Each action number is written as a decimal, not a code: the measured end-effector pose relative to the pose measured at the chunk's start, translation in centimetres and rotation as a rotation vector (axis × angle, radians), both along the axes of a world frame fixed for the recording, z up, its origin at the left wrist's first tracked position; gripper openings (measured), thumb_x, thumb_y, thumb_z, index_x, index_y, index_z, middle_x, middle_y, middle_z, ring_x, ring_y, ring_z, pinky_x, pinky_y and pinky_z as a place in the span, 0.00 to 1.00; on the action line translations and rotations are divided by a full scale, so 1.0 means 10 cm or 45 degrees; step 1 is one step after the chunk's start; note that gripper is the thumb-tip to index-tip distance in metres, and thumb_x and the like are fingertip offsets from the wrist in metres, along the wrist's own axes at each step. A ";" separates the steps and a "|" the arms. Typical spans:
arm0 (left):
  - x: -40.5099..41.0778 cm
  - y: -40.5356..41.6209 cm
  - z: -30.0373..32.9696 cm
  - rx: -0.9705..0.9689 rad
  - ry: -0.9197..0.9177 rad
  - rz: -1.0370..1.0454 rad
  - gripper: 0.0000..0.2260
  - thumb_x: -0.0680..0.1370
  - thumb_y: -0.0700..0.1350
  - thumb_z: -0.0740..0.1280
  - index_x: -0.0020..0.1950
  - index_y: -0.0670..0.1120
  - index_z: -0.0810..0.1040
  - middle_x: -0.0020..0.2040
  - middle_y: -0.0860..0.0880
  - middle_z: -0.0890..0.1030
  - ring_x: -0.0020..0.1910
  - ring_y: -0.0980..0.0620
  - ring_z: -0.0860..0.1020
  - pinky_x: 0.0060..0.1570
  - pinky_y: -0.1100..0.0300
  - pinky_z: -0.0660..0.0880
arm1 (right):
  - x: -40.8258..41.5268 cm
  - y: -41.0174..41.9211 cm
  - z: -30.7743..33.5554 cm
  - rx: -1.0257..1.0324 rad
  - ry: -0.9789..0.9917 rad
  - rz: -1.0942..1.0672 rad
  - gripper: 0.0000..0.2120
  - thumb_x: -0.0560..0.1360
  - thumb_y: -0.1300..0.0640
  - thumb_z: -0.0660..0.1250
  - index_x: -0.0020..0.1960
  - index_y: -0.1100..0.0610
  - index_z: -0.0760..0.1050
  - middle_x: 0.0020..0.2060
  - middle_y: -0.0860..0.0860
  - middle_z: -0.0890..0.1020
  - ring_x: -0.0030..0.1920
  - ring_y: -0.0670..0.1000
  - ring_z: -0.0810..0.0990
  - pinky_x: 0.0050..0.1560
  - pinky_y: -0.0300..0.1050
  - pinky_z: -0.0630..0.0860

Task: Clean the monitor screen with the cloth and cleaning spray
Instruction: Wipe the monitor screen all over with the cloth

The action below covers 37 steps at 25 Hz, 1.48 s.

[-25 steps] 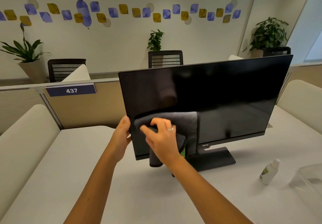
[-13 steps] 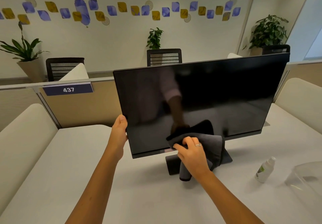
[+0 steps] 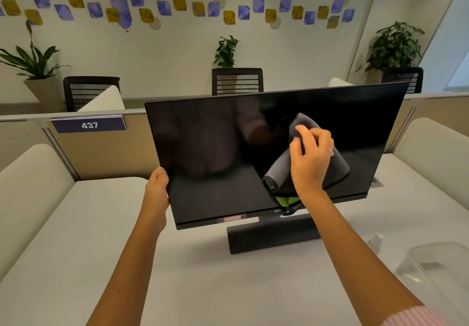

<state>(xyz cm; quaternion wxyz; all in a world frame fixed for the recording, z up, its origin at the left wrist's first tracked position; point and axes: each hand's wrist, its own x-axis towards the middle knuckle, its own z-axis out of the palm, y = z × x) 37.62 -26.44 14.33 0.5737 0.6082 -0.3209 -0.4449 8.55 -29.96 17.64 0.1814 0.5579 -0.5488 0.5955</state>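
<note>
A black monitor (image 3: 215, 153) stands on a dark base on the white desk, its screen off and tilted back. My left hand (image 3: 157, 188) grips the screen's left edge near the lower corner. My right hand (image 3: 311, 158) holds a grey cloth (image 3: 340, 166) with a green inner side against the right half of the screen, fingers curled into the fabric. The small white spray bottle (image 3: 375, 240) lies on the desk to the right of the base, mostly hidden behind my right forearm.
A clear plastic container (image 3: 436, 267) sits at the desk's right edge. Cream padded dividers (image 3: 30, 181) flank the desk on both sides. A partition with a "437" sign (image 3: 88, 125), office chairs and potted plants stand behind.
My right hand has carried the cloth from the lower left of the screen, along the bottom edge, up to the right half. My left hand stays on the left edge.
</note>
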 end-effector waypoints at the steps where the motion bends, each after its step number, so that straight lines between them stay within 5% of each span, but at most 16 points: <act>1: -0.03 0.01 0.01 -0.004 0.014 0.018 0.20 0.81 0.57 0.52 0.71 0.52 0.63 0.70 0.49 0.68 0.69 0.44 0.67 0.66 0.45 0.65 | 0.05 -0.03 0.11 -0.043 0.006 0.030 0.10 0.76 0.61 0.65 0.56 0.61 0.79 0.47 0.58 0.77 0.46 0.55 0.75 0.45 0.42 0.73; 12: -0.12 0.03 0.06 -0.014 0.012 0.177 0.21 0.81 0.56 0.53 0.73 0.51 0.62 0.72 0.48 0.66 0.71 0.44 0.65 0.68 0.46 0.64 | 0.31 0.27 -0.48 0.081 0.523 0.288 0.13 0.67 0.65 0.75 0.51 0.60 0.82 0.44 0.60 0.82 0.43 0.59 0.80 0.38 0.50 0.78; 18: -0.49 0.18 0.29 -0.592 -1.042 0.517 0.23 0.81 0.48 0.56 0.75 0.49 0.56 0.76 0.46 0.58 0.75 0.46 0.55 0.71 0.48 0.58 | 0.02 0.39 -1.01 0.319 0.471 0.258 0.13 0.63 0.64 0.78 0.46 0.60 0.82 0.41 0.58 0.82 0.39 0.57 0.81 0.38 0.47 0.81; 23: -0.95 0.07 0.71 -0.794 -1.782 0.281 0.27 0.79 0.49 0.56 0.77 0.48 0.51 0.77 0.42 0.51 0.76 0.43 0.45 0.73 0.45 0.44 | -0.32 0.38 -1.09 0.552 0.004 0.170 0.09 0.74 0.64 0.68 0.54 0.63 0.77 0.47 0.59 0.79 0.46 0.56 0.77 0.45 0.51 0.81; 29: -1.31 -0.21 1.12 -0.727 -2.065 0.093 0.27 0.80 0.52 0.54 0.77 0.46 0.52 0.77 0.44 0.54 0.76 0.44 0.47 0.72 0.42 0.42 | -0.67 0.18 -0.59 0.293 -0.512 0.073 0.10 0.78 0.62 0.62 0.59 0.63 0.73 0.47 0.60 0.74 0.45 0.55 0.75 0.43 0.47 0.75; 33: -1.50 -0.30 1.21 -0.731 -2.073 0.037 0.25 0.80 0.52 0.54 0.75 0.44 0.59 0.74 0.45 0.64 0.75 0.45 0.56 0.71 0.41 0.42 | -0.62 -0.04 0.00 0.089 -0.456 0.094 0.11 0.77 0.61 0.62 0.58 0.61 0.76 0.48 0.59 0.75 0.48 0.54 0.73 0.45 0.43 0.72; 37: -1.63 -0.30 1.24 -0.738 -2.055 0.083 0.23 0.80 0.52 0.54 0.72 0.43 0.64 0.69 0.45 0.70 0.71 0.44 0.63 0.71 0.41 0.48 | -0.47 -0.05 0.18 0.066 -0.115 0.234 0.11 0.75 0.60 0.66 0.56 0.58 0.78 0.46 0.55 0.75 0.46 0.54 0.73 0.43 0.47 0.74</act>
